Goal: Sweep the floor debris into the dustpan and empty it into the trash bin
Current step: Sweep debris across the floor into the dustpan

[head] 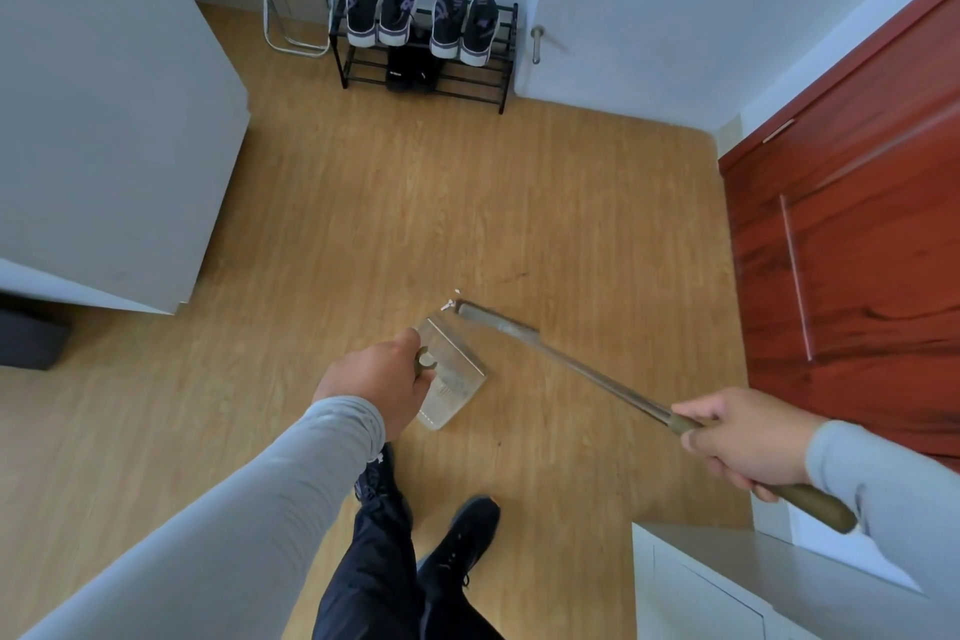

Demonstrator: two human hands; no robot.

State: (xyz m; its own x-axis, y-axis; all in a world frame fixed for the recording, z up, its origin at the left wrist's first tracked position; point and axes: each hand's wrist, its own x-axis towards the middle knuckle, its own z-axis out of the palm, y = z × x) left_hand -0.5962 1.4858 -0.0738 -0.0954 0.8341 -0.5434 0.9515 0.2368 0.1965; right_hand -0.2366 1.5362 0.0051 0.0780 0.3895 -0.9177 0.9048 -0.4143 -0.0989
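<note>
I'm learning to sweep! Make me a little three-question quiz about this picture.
1. True or false: the left hand holds the dustpan by its handle.
2. What does the right hand grip? A) a mop B) the broom C) a shoe
3. Fill in: the white bits of debris lie on the floor right by the broom's ____.

Key: 1 true; 2 B; 3 head.

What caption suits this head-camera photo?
Left hand holds dustpan; right hand steers broom toward white scraps.
</note>
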